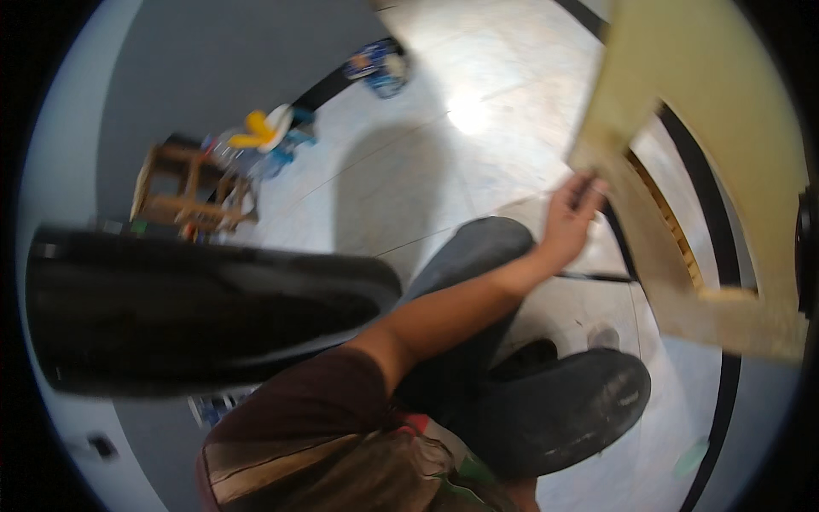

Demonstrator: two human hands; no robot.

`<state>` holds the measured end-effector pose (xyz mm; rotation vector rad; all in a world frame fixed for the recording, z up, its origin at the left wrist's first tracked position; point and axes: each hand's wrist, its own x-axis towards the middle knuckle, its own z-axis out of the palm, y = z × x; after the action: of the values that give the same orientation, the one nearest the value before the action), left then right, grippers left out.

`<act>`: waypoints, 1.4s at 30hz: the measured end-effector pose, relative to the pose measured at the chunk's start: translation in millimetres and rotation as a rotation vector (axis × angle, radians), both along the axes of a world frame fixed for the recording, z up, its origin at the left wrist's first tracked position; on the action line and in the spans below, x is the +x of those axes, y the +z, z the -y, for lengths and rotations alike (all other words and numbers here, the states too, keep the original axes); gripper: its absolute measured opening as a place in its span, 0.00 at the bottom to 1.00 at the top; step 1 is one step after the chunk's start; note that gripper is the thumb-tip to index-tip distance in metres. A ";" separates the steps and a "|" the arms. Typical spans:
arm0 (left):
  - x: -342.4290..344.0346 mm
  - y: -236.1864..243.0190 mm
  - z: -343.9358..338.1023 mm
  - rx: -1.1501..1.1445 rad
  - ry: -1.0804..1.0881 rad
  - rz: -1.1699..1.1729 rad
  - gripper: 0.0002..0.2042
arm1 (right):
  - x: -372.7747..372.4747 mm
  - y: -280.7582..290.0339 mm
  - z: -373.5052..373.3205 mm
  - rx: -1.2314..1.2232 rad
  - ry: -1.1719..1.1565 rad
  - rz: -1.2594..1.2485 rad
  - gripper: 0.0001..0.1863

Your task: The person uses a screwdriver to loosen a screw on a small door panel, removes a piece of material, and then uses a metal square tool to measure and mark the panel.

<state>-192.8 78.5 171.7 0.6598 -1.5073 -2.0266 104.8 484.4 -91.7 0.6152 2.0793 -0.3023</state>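
My left arm reaches across to the right over my knees. At its end my left hand [573, 219] is closed, fingertips and thumb pinched at the near left edge of a pale yellow panel [708, 60]. The panel stands tilted, with a four-sided opening cut through it. Along that opening runs a light, wood-coloured inner edge, and the panel's lower border looks browner. My fingertips are slightly blurred. Only a sliver of skin shows at the lower edge beside my shirt; my right hand itself is out of sight.
A long glossy black surface [213, 311] juts in from the left. Beyond it stand a small wooden frame [183, 192], clear plastic bottles [243, 158] and a yellow-and-white item [266, 128]. Blue packets [380, 68] lie by the grey wall [222, 60]. Pale tiles [503, 171] cover the floor.
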 end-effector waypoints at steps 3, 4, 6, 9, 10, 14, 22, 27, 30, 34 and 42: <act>-4.0 9.3 -0.2 -0.024 -0.018 -0.238 0.13 | -22.5 -1.0 -2.5 0.011 0.039 -0.068 0.58; 1.4 8.0 -4.0 -0.066 -0.031 -0.239 0.13 | -21.6 -2.1 -0.4 -0.002 0.044 -0.064 0.57; -6.6 0.4 -13.3 -0.165 -0.093 -0.117 0.12 | -13.9 2.9 -4.9 -0.020 0.008 -0.037 0.56; 0.3 18.4 -25.0 -0.286 -0.286 0.251 0.15 | -12.4 13.5 -13.1 0.029 -0.094 -0.021 0.53; 8.1 21.7 -18.2 -0.324 -0.299 0.323 0.15 | -16.8 18.7 -6.1 0.032 -0.091 0.003 0.53; -6.7 4.2 -24.7 -0.448 -0.542 0.139 0.07 | -45.6 13.4 -0.8 0.008 -0.215 0.033 0.49; -66.3 -124.1 -49.2 -0.661 -0.936 0.471 0.08 | -4.8 23.1 22.5 -0.030 -0.333 0.036 0.43; -64.3 -208.6 -3.6 -0.381 -0.741 0.673 0.09 | 2.6 21.0 30.8 -0.034 -0.278 0.051 0.40; -45.0 -212.8 -12.6 -0.315 -0.564 0.672 0.10 | 8.8 22.8 20.1 -0.024 -0.265 0.052 0.38; -39.9 -214.5 -8.8 -0.137 -0.454 0.470 0.11 | 1.6 24.4 12.8 -0.014 -0.258 0.033 0.35; -64.1 -56.4 33.2 -0.056 -0.348 0.117 0.11 | 9.8 21.3 -1.0 -0.022 -0.229 0.035 0.30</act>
<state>-256.9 45.2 115.3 0.5302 -1.8473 -2.2188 114.6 485.5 -70.5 0.8408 1.9712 -0.4411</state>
